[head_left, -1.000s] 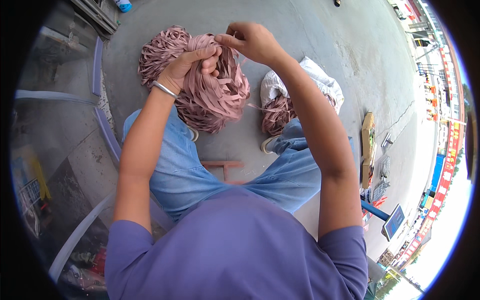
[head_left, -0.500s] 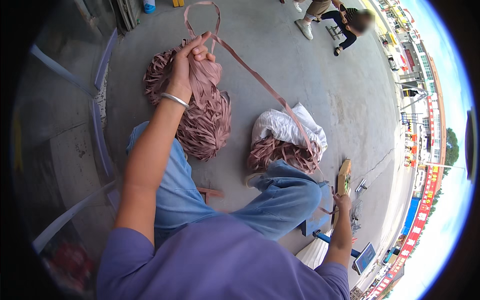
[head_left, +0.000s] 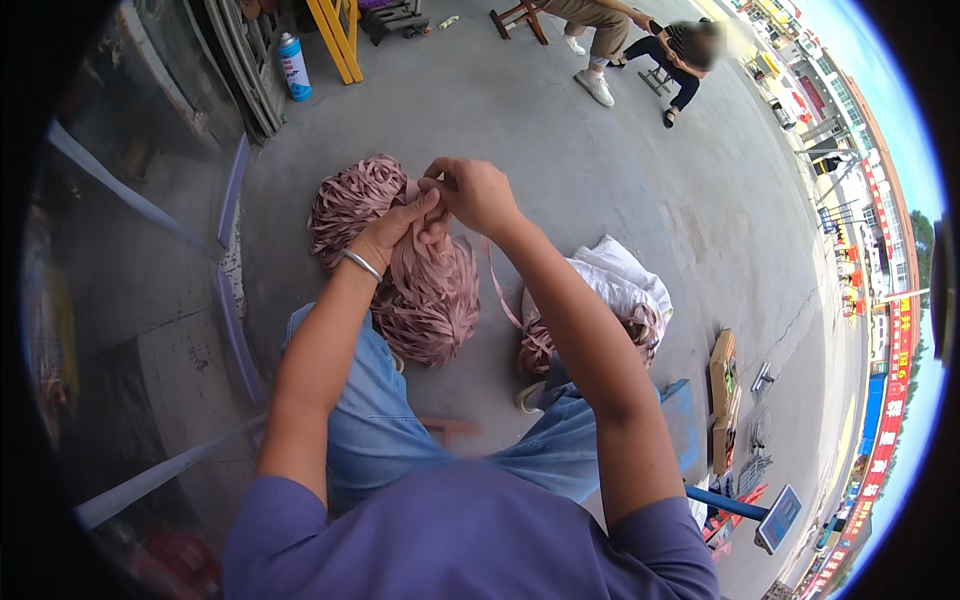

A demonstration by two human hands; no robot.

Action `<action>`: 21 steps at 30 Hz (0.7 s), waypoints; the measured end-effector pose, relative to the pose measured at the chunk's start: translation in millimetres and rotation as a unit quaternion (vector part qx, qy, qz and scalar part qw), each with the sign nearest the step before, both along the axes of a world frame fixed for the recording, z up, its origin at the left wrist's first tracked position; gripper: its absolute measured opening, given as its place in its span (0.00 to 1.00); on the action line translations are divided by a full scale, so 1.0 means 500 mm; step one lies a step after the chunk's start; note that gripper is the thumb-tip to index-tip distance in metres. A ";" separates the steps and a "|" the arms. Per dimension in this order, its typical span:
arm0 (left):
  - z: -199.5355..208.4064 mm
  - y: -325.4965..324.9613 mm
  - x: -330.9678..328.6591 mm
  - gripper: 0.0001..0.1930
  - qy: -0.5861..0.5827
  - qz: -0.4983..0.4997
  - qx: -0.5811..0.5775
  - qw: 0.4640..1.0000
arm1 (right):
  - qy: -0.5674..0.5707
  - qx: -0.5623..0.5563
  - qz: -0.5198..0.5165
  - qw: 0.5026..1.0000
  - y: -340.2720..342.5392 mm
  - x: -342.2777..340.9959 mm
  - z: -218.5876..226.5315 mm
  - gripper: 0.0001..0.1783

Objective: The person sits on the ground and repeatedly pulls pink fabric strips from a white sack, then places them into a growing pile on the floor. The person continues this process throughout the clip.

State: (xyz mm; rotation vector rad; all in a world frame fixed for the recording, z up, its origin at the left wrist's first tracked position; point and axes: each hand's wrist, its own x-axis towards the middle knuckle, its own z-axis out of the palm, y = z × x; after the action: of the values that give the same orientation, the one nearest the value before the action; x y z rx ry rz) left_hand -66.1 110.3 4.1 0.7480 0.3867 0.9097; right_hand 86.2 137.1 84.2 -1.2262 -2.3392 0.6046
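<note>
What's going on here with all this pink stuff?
A person's left hand grips the middle of a thick bundle of dusty-pink strips. The right hand is right up against it, fingers bent; whether it pinches a strip is hard to tell. A loose strip hangs beside the right wrist and runs down toward more pink strips at a white sack on the grey floor.

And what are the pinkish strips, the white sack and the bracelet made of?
Pinkish strips: probably fabric or soft tape, mostly matte, from their limp folds. White sack: perhaps woven plastic, slightly shiny, crumpled. Bracelet: likely polished metal, silvery and bright.
</note>
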 end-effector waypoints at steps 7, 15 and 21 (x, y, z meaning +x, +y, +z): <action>0.035 0.024 -0.031 0.14 -0.271 0.100 -0.089 0.953 | -0.203 -0.085 -0.228 0.949 -0.131 0.538 -0.143 0.24; 0.023 0.027 -0.072 0.10 -0.285 0.299 -0.082 0.907 | -0.507 -0.300 -0.644 0.488 -0.675 1.022 -0.056 0.30; 0.034 0.020 0.012 0.08 -0.179 0.214 -0.081 0.957 | -0.381 -0.217 -0.263 0.859 -0.378 0.721 -0.156 0.18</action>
State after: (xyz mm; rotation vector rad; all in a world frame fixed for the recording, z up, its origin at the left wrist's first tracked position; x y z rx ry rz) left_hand -60.1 120.2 21.3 0.3368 0.2995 1.3781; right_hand 446.7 -51.6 6.2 -2.5972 -2.2804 0.5172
